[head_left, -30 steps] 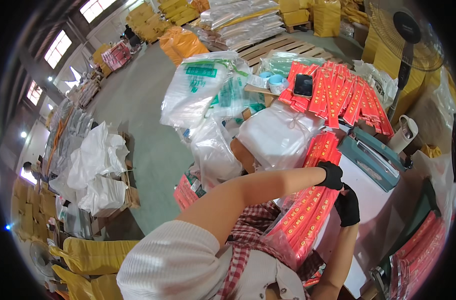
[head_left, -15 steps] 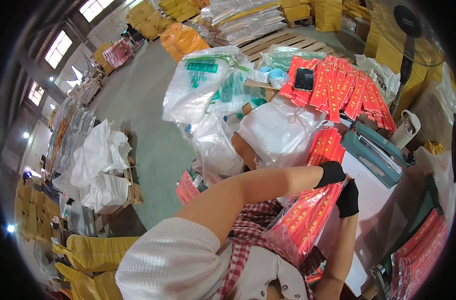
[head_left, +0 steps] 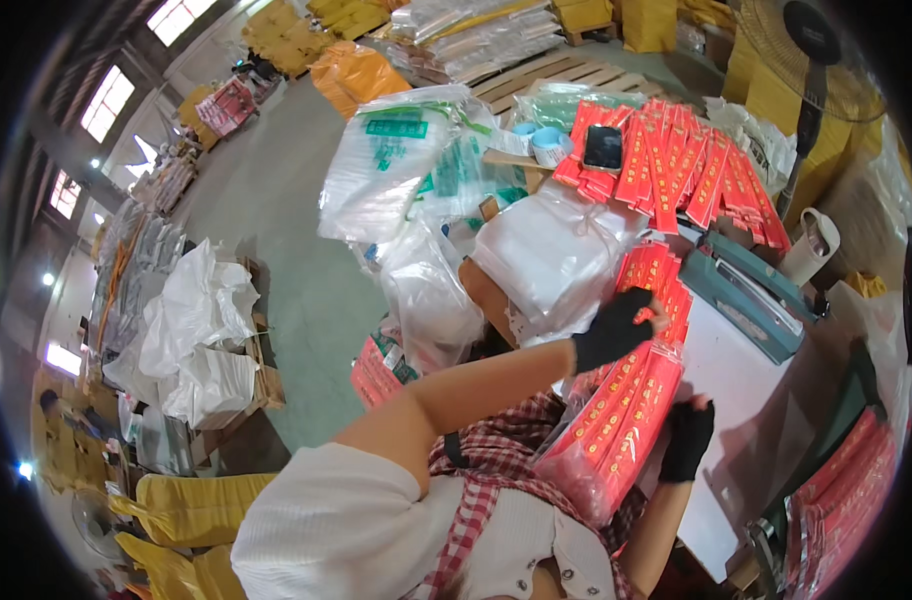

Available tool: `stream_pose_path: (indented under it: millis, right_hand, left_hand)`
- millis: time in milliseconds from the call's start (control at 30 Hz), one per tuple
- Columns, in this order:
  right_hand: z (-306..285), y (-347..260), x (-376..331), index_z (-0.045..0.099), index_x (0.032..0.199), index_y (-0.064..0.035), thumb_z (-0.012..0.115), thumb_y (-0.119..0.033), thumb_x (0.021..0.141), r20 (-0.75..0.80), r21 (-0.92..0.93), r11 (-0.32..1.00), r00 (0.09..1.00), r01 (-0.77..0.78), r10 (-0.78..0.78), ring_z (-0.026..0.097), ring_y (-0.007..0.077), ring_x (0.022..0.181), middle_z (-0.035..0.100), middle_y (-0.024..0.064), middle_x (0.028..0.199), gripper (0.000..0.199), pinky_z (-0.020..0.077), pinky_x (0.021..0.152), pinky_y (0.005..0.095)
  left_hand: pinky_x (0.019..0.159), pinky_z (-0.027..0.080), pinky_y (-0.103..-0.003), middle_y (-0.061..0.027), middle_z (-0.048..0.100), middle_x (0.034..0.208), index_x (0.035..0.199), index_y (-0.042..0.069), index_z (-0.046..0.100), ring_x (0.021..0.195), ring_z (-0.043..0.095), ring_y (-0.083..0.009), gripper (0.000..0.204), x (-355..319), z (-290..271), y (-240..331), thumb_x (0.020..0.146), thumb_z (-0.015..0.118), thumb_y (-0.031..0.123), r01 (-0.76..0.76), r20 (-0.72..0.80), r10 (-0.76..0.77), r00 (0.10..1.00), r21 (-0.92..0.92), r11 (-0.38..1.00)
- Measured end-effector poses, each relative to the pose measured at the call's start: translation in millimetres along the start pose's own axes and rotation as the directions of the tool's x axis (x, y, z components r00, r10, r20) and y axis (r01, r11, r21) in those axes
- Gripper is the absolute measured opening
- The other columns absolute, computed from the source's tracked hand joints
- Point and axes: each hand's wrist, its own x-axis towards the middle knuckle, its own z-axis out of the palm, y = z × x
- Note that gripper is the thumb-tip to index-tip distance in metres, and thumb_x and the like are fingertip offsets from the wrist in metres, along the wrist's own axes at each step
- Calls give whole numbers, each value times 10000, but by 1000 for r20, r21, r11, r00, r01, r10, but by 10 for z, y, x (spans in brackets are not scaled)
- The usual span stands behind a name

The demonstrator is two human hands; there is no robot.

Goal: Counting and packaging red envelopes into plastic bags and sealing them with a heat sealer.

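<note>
While the white table (head_left: 736, 370) carries most of the clutter, its far edge is covered by a fanned row of red packets (head_left: 676, 165), with a stack of clear plastic bags (head_left: 556, 255) at its left edge and a teal heat sealer (head_left: 741, 295) lying across the middle. At the near edge, a long bundle of red packets (head_left: 616, 420) hangs over. The left hand (head_left: 616, 330), in a black glove, grips its upper end; the right hand (head_left: 688, 440), also gloved, closes on its lower side.

Bright window daylight, perhaps slight blur, strong fisheye bending.
</note>
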Motion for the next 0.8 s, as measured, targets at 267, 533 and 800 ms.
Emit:
stream_pose_path:
  millis: [267, 533, 800]
  right_hand:
    - [-26, -48, -1425, 565, 1288, 5, 654, -305, 925, 349, -395, 916, 910, -74, 224, 593, 163, 1039, 673, 104, 1138, 485, 468, 925, 338]
    - [460, -177, -1214, 628, 885, -1, 570, -532, 906, 410, -797, 563, 881, 220, 236, 660, 347, 775, 650, 202, 772, 534, 502, 718, 414]
    - [480, -337, 719, 504, 1206, 61, 741, -466, 794, -71, -611, 791, 995, 8, -65, 650, 266, 951, 666, 191, 1031, 710, 507, 813, 327]
  left_hand:
    - [896, 462, -323, -40, 539, 1141, 1310, 47, 434, 1062, 517, -140, 597, -1490, -1079, 13, 824, 769, 134, 624, 393, -674, 625, 267, 734]
    - [1011, 436, -325, -50, 548, 1332, 1475, 51, 330, 1197, 521, -148, 731, -1305, -716, -82, 836, 686, 48, 665, 492, -482, 725, -319, 675]
    - [942, 463, -319, -73, 596, 1268, 1469, 3, 321, 1122, 555, -141, 758, -1290, -791, 32, 844, 726, 147, 591, 523, -410, 747, -242, 769]
